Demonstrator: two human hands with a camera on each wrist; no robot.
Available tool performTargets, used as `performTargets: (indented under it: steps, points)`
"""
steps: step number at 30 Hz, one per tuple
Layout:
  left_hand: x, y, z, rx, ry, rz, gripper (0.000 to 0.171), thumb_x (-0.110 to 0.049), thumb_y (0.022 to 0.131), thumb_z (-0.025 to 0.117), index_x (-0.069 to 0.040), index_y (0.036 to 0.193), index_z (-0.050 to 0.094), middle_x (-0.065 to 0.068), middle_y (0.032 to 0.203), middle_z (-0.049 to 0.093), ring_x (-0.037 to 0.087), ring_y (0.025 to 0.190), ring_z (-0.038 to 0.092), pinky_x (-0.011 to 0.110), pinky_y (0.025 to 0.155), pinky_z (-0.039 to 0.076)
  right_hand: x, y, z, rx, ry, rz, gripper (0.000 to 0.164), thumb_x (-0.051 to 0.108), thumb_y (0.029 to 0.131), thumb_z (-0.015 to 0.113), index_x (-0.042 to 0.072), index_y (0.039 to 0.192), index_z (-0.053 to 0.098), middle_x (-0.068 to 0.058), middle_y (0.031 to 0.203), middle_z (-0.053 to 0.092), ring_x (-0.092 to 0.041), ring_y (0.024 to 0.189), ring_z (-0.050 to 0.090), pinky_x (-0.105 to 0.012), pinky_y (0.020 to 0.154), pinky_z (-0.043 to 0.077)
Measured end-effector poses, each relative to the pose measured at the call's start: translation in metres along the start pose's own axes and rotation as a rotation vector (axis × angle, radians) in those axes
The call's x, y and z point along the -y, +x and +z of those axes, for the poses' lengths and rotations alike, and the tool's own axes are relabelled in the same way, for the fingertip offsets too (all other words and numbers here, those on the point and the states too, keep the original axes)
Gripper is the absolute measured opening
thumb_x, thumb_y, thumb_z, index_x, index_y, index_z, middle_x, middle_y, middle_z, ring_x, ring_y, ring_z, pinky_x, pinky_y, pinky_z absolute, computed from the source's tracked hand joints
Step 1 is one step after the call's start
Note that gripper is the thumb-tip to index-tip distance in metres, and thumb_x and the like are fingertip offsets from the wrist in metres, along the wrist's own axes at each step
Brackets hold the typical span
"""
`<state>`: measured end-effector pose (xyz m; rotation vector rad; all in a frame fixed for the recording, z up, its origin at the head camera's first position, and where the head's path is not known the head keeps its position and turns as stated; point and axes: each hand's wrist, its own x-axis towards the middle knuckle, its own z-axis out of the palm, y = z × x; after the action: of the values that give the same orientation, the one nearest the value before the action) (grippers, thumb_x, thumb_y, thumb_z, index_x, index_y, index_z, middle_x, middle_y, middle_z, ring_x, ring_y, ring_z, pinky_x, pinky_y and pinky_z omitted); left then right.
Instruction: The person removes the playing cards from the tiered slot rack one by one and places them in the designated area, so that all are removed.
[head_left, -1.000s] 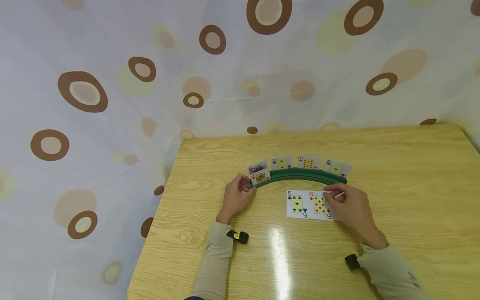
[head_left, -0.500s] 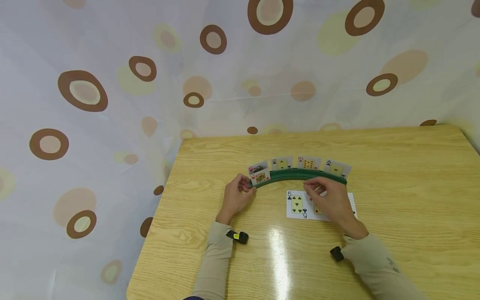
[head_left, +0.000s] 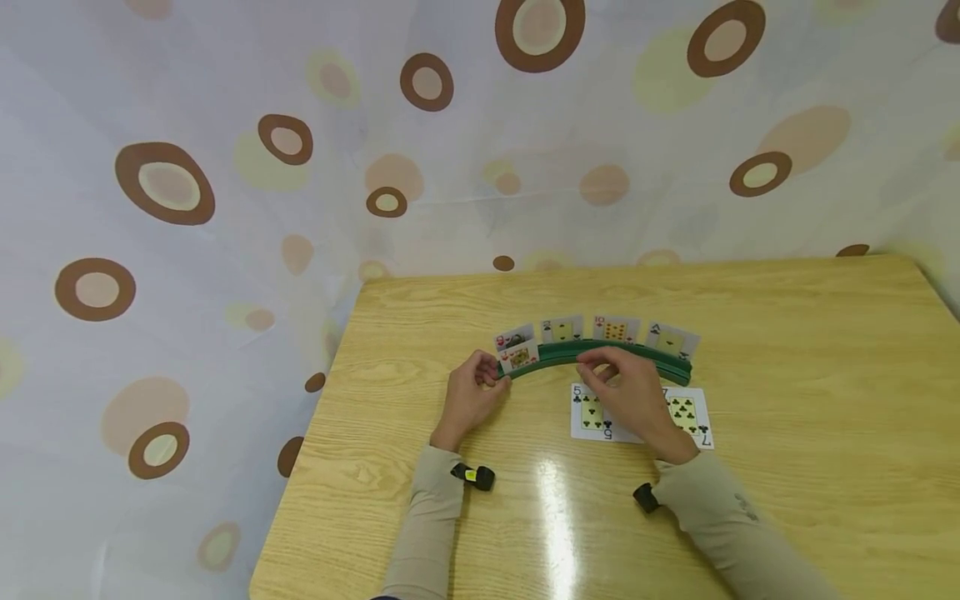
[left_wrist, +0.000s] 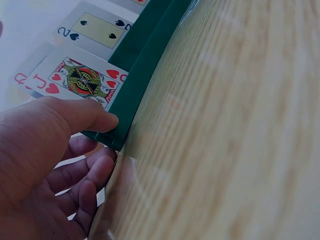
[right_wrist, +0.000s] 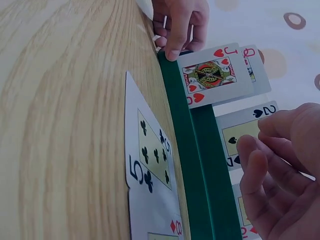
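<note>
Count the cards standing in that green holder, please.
5: jack, queen behind it, then two, ten and ace rightward along the holder; others may be hidden.

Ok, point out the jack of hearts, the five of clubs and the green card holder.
Jack of hearts (left_wrist: pixel 84 80): left wrist view, centre of its face.
Five of clubs (right_wrist: pixel 153 150): right wrist view, centre of its face.
Green card holder (head_left: pixel 562 351): head view, bare stretch left of its middle.

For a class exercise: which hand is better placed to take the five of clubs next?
Probably the right hand: it looks empty and is near the five of clubs; the left hand grips the green card holder.
</note>
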<state>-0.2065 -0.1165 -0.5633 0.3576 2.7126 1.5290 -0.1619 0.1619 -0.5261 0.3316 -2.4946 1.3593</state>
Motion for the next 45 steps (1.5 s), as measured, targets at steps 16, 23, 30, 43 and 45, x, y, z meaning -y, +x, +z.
performTargets:
  steps: [16,23,30,43,45]
  points:
    - [-0.004,0.008,-0.005,-0.01,0.011,0.02,0.023,-0.009,0.098,0.08,-0.002,0.115,0.067,0.016,0.103,0.073,0.016,0.088,0.065,0.023,0.081,0.055,0.001,0.015,0.015,-0.008,0.041,0.029,0.029,0.007,0.099,0.08,0.001,0.127,0.077,-0.019,0.119,0.081,-0.029,0.082,0.08,-0.021,0.063,0.056]
    - [-0.006,0.004,-0.001,-0.008,0.009,0.003,0.023,-0.01,0.098,0.081,-0.003,0.115,0.067,0.016,0.104,0.073,0.018,0.089,0.066,0.023,0.081,0.053,0.001,0.008,0.017,-0.011,0.027,0.039,0.028,0.008,0.099,0.08,0.002,0.126,0.077,-0.017,0.118,0.08,-0.028,0.082,0.079,-0.022,0.063,0.056]
    - [-0.001,-0.008,0.003,-0.005,0.013,-0.02,0.022,-0.011,0.097,0.082,-0.003,0.112,0.067,0.014,0.101,0.072,0.015,0.086,0.064,0.021,0.078,0.051,-0.004,-0.006,0.025,-0.004,0.024,0.023,0.028,0.005,0.098,0.081,0.002,0.125,0.078,-0.017,0.113,0.08,-0.024,0.078,0.077,-0.023,0.059,0.055]
    - [0.0,-0.004,0.002,-0.017,0.012,0.002,0.021,-0.012,0.097,0.081,-0.004,0.112,0.068,0.015,0.101,0.073,0.016,0.086,0.065,0.02,0.078,0.051,0.005,0.008,0.032,0.001,0.036,0.022,0.028,0.005,0.097,0.082,0.002,0.125,0.078,-0.018,0.119,0.08,-0.028,0.082,0.079,-0.02,0.063,0.055]
    - [0.0,-0.003,0.002,-0.02,0.014,0.008,0.021,-0.012,0.097,0.081,-0.004,0.112,0.068,0.015,0.101,0.072,0.017,0.086,0.065,0.02,0.078,0.051,0.007,0.012,0.034,0.002,0.038,0.024,0.028,0.005,0.097,0.082,0.002,0.124,0.079,-0.018,0.119,0.08,-0.029,0.083,0.08,-0.02,0.063,0.055]
